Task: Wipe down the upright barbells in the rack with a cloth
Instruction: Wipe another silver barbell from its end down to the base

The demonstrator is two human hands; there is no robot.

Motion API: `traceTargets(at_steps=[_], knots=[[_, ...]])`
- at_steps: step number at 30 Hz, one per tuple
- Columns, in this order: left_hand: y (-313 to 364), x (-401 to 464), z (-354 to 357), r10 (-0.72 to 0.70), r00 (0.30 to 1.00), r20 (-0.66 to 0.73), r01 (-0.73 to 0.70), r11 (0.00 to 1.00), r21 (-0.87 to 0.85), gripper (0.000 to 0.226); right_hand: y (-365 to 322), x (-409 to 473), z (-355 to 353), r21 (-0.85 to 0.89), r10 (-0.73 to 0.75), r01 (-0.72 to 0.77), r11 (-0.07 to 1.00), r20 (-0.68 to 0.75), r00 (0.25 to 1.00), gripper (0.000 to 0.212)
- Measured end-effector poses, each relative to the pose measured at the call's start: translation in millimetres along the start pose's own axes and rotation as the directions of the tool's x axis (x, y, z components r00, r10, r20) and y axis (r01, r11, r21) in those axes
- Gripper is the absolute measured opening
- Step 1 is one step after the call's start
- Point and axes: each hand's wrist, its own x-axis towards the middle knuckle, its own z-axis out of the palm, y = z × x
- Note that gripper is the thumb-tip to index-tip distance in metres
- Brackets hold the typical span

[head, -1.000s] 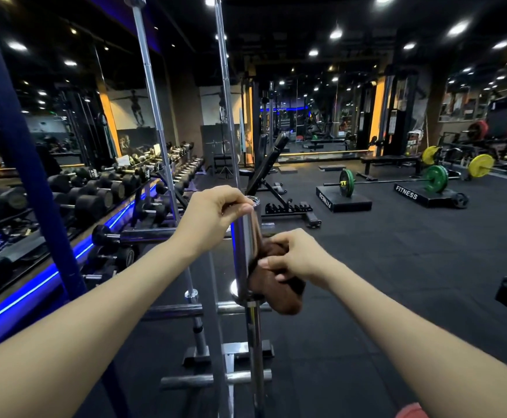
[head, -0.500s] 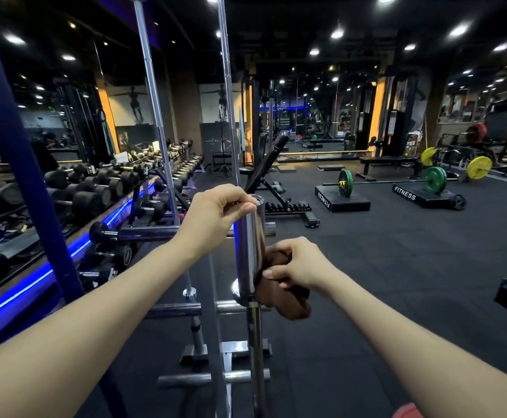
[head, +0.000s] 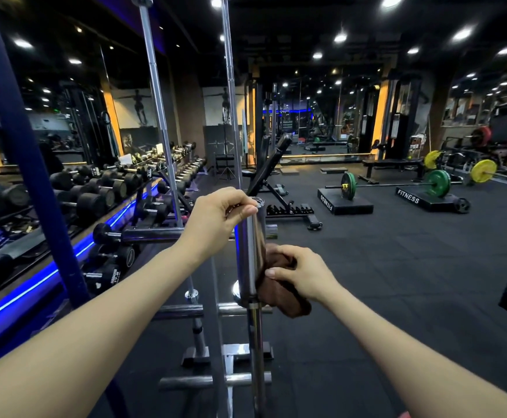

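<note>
Left hand (head: 216, 218) gripping, and hiding, the upright chrome barbell sleeve's (head: 249, 257) top; right hand (head: 300, 274) pressing a bunched brown cloth (head: 279, 300) against its side.

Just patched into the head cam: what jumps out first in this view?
Dead centre, the left hand grips the top of an upright chrome barbell sleeve, while the right hand presses a brown cloth against its lower part. Left of them glows a blue-lit dumbbell rack; a green-plated barbell lies far right.

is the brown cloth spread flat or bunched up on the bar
Bunched up. The right hand grips the brown cloth as a wad against the chrome sleeve, with folds hanging below the fingers.
</note>
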Motion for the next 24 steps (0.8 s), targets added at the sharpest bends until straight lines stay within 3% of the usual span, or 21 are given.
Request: traceTargets(at_steps=[2,7,15,18,24], knots=[[3,-1,0,-0.009,1.0,0.012,0.008,1.0,0.015,0.013,-2,-4,0,-0.127,0.051,-0.05,0.991,0.009,0.999,0.039],[11,-3,-9,-0.024,0.999,0.043,0.022,0.999,0.048,0.012,-3,-17,9,0.134,-0.063,0.073,0.988,-0.077,0.995,0.039],[26,12,-24,-0.055,0.975,0.215,0.007,0.975,0.221,0.007,-67,1,-34,0.077,-0.255,0.29,0.954,-0.3,0.919,0.043],[24,11,-15,-0.007,0.993,0.117,-0.028,0.955,0.294,0.007,-66,6,-32,0.09,-0.204,0.24,0.967,-0.298,0.932,0.04],[11,6,-9,0.038,0.998,0.053,-0.05,0.971,0.235,0.006,-17,-3,6,-0.013,-0.065,0.064,0.998,-0.092,0.994,0.043]])
